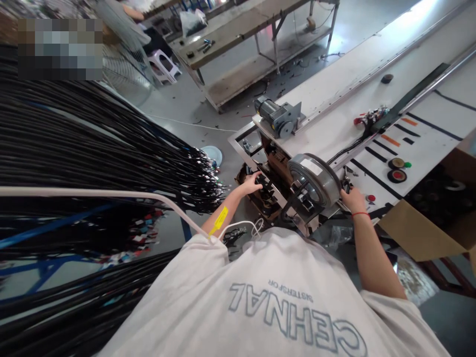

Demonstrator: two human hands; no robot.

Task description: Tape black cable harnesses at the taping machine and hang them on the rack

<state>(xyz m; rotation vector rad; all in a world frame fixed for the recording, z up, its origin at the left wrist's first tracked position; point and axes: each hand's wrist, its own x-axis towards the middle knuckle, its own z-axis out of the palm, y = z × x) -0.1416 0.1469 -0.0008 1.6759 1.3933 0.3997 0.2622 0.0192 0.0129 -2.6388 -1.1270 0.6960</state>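
Note:
My left hand point(252, 182) reaches down into a brown box point(260, 196) of black parts below the end of a long white conveyor bench point(334, 129); its fingers curl onto a black piece there. My right hand point(352, 200), with a red string on the wrist, rests at the bench's near edge beside a large grey metal roller point(314, 181), fingers closed round a small dark tool or cable end that I cannot make out. A yellow tag point(220, 220) hangs at my left forearm.
A thick rack of black cable harnesses point(92, 148) fills the left side behind a white rail point(111, 194). A grey motor point(277, 118) sits on the bench end. Tape rolls point(396, 169) lie on the bench, an open cardboard box point(439, 218) stands at right, and another workbench point(238, 34) is beyond.

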